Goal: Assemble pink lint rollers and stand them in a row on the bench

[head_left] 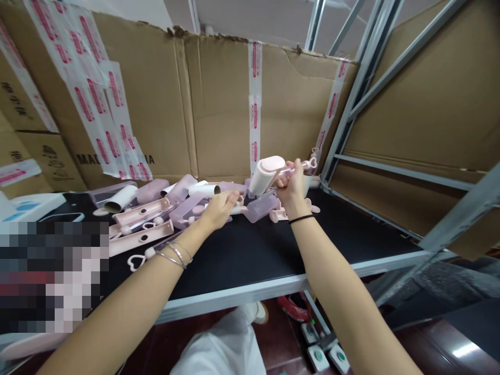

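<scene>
My right hand (pixel 291 186) is closed round the handle of a pink lint roller (pixel 269 174), held up above the black table (pixel 250 250); its white roll points left and its heart-shaped handle end shows at the right. My left hand (pixel 221 208) reaches over the pile of pink and lilac roller parts (pixel 183 200), fingers curled on a pale piece (pixel 238 209) I cannot name for sure. White paper rolls (pixel 121 198) and pink cases (pixel 140 237) lie at the left of the pile.
Taped cardboard walls (pixel 219 109) close the back and left. A grey metal shelf frame (pixel 351 104) rises at the right. A blurred patch covers the left foreground. Foot pedals (pixel 324 354) sit on the floor below the table edge.
</scene>
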A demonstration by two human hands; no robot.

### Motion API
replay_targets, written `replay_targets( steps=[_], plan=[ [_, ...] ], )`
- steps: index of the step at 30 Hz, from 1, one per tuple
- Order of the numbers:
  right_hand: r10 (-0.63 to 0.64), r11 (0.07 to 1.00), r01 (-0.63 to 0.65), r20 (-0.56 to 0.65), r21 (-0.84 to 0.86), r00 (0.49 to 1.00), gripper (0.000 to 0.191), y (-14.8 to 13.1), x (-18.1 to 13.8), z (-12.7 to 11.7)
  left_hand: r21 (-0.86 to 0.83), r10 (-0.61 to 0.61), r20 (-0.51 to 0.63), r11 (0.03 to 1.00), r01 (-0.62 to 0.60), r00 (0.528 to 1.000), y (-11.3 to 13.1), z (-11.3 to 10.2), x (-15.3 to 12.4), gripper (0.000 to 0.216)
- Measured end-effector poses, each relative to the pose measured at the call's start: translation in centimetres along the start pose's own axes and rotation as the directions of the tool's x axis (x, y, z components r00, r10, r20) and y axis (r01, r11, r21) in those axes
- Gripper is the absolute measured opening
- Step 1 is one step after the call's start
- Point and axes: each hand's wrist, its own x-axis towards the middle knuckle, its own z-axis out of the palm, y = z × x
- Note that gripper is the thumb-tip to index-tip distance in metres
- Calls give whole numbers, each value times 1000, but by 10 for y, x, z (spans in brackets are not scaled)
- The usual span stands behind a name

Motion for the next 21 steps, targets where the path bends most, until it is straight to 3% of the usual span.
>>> replay_targets(
  steps=[2,4,6,8,12,18,21],
  plan=[
    [-7,1000,8,119,-9,993,34,2,-6,4,-427,-159,155,879,212,975,12,4,-2,84],
    [-2,999,10,245,-31,970,34,5,-12,7,-674,-196,305,646,357,932,22,8,-3,86],
    [43,996,-14,351,-85,935,30,10,-16,8,-801,-216,307,467,374,927,30,9,-3,76],
    [121,984,-54,415,-169,902,29,16,-20,8,-873,-282,190,389,293,940,33,7,-3,58],
    [262,935,-127,404,-331,876,34,26,-27,10,-879,-384,-16,446,170,923,27,0,-1,41],
    [287,918,-190,252,-349,924,32,28,-26,10,-819,-321,2,543,186,947,22,12,-3,54],
    [330,901,-238,216,-362,919,32,27,-23,8,-766,-312,31,603,223,949,20,18,-5,56]
  ],
)
